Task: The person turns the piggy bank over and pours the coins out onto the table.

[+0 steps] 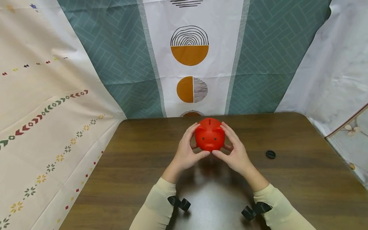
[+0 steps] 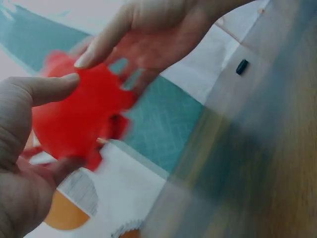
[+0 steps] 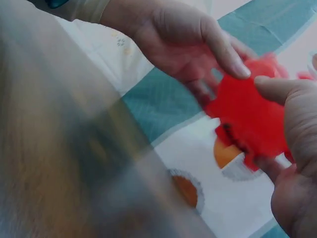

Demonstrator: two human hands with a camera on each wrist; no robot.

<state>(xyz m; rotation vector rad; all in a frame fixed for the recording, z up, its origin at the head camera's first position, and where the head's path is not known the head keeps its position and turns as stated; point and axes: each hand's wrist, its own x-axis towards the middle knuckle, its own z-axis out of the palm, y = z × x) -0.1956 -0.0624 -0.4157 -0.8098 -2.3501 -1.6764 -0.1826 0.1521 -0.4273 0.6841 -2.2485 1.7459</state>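
Teal-and-white patterned cloth (image 1: 115, 57) hangs behind your brown wood-grain table (image 1: 129, 179). Between your left hand (image 1: 187, 151) and right hand (image 1: 237, 153) is the red piggy bank (image 1: 210, 135), gripped from both sides and held up off the table. Its eyes and snout face you, and your thumb tips nearly meet by the snout. Well to the right, a round black plug (image 1: 271, 154) lies on the wood.
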